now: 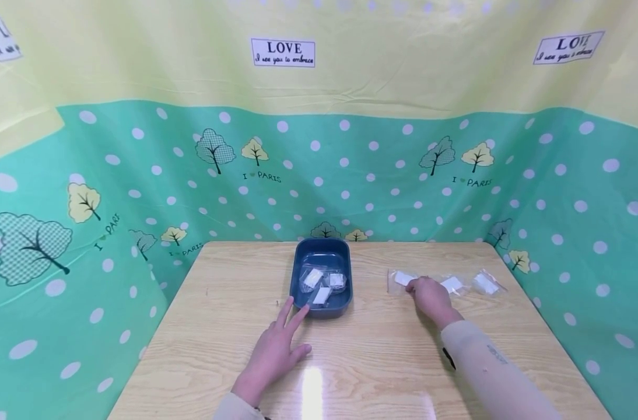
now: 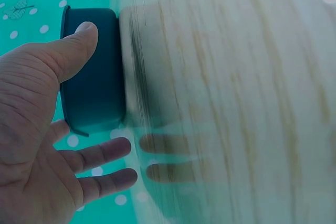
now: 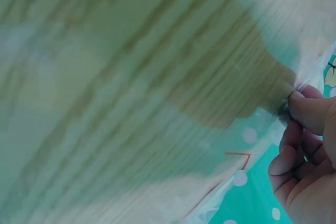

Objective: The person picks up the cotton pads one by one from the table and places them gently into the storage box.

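A dark blue rectangular plastic basin (image 1: 324,313) stands towards the back of the table, with 3 clear bags in it, each with a white piece inside. My left hand (image 1: 273,350) is at the basin's near left corner, fingers spread and straight; in the left wrist view its thumb lies by the basin's side (image 2: 94,87). To the right of the basin, my right hand (image 1: 433,300) pinches a clear bag with a white piece (image 1: 403,278) between thumb and fingers. A second bag (image 1: 452,284) lies just right of that hand, and a third bag (image 1: 487,283) farther right.
The wood-grain table (image 1: 219,338) is glossy and reflects light near its front. A green dotted curtain (image 1: 345,175) with a cream upper part encloses the back and both sides, close to the table's far edge.
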`<control>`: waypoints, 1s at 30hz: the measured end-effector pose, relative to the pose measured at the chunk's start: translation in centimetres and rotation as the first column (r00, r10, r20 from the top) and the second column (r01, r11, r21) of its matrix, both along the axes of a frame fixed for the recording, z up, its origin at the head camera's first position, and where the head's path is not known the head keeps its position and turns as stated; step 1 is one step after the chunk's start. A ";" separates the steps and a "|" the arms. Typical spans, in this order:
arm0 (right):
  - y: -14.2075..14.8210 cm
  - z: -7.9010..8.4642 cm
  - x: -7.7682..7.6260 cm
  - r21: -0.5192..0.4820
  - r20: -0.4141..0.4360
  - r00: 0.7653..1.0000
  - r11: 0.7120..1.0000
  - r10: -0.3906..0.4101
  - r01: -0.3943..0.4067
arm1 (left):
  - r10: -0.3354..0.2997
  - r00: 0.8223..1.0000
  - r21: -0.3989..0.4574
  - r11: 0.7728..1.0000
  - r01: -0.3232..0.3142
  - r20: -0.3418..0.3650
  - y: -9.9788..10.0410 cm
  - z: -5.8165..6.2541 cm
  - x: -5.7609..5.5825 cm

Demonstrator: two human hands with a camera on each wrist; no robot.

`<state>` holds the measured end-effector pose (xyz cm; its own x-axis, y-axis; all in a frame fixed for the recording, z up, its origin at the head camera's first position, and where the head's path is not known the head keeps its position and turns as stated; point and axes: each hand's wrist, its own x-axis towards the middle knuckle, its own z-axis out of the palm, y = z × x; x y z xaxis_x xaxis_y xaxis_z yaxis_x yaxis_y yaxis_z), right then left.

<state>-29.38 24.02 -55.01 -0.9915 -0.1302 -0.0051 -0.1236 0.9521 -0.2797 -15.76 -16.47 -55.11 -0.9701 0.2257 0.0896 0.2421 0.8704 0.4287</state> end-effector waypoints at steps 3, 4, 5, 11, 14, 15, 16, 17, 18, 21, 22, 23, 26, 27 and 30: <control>0.2 -0.1 -0.1 0.013 -0.025 1.000 1.000 0.001 0.000 | 0.002 1.000 -0.006 1.000 -0.002 0.009 0.0 0.0 0.0; 0.3 -0.2 -0.1 0.009 -0.031 0.999 1.000 -0.008 0.008 | 0.000 1.000 -0.007 1.000 0.000 0.007 0.0 0.0 0.0; 0.3 -0.2 -0.1 0.005 -0.035 0.999 1.000 -0.015 0.015 | 0.000 1.000 -0.008 1.000 0.000 0.006 0.0 0.1 0.0; 0.5 -0.1 0.2 0.006 -0.015 0.999 0.999 -0.042 0.042 | 0.004 1.000 -0.006 1.000 -0.004 0.017 0.0 0.2 0.1; 0.5 0.0 0.4 0.022 -0.017 0.999 0.999 -0.043 0.043 | 0.004 1.000 -0.005 1.000 -0.004 0.019 0.1 0.3 0.1; 0.5 0.1 0.4 0.020 -0.020 0.999 0.999 -0.044 0.044 | 0.005 1.000 -0.004 1.000 -0.005 0.019 0.1 0.3 0.1; 0.5 0.2 0.5 0.016 -0.023 0.999 0.999 -0.046 0.047 | 0.005 1.000 -0.003 1.000 -0.005 0.019 0.1 0.3 0.1; 0.5 0.2 0.5 0.012 -0.024 0.998 0.999 -0.049 0.050 | 0.005 1.000 -0.002 1.000 -0.005 0.020 0.1 0.3 0.1; 0.5 0.3 0.5 0.011 -0.026 0.999 0.999 -0.047 0.048 | 0.005 1.000 -0.001 1.000 -0.005 0.020 0.1 0.3 0.1; 0.6 0.5 0.5 0.018 -0.017 0.999 0.999 -0.036 0.036 | 0.003 1.000 -0.001 1.000 -0.003 0.021 0.1 0.2 0.1; 0.6 0.5 0.5 0.018 -0.011 0.999 0.999 -0.036 0.036 | 0.003 1.000 -0.002 1.000 -0.002 0.021 0.1 0.2 0.1; 0.6 0.6 0.5 0.021 -0.008 0.999 0.999 -0.037 0.037 | 0.001 1.000 -0.002 1.000 -0.001 0.022 0.1 0.2 0.1; 0.5 0.7 0.4 -0.002 -0.008 0.999 0.999 -0.039 0.039 | 0.000 1.000 0.004 1.000 0.000 0.025 0.1 0.2 0.0; 0.3 0.8 0.3 -0.021 -0.011 0.999 0.999 -0.040 0.040 | 0.001 1.000 0.004 1.000 -0.001 0.027 0.1 0.2 0.0; -0.8 1.4 0.3 -0.101 -0.017 0.999 0.994 -0.033 0.031 | 0.003 0.999 0.007 1.000 -0.003 0.033 0.1 0.3 -0.1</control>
<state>-29.08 23.26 -53.57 -0.9949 -0.0973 0.0254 -0.0997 0.9228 -0.3721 -15.83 -16.35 -54.84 -0.9733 0.2219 0.0591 0.2248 0.8683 0.4421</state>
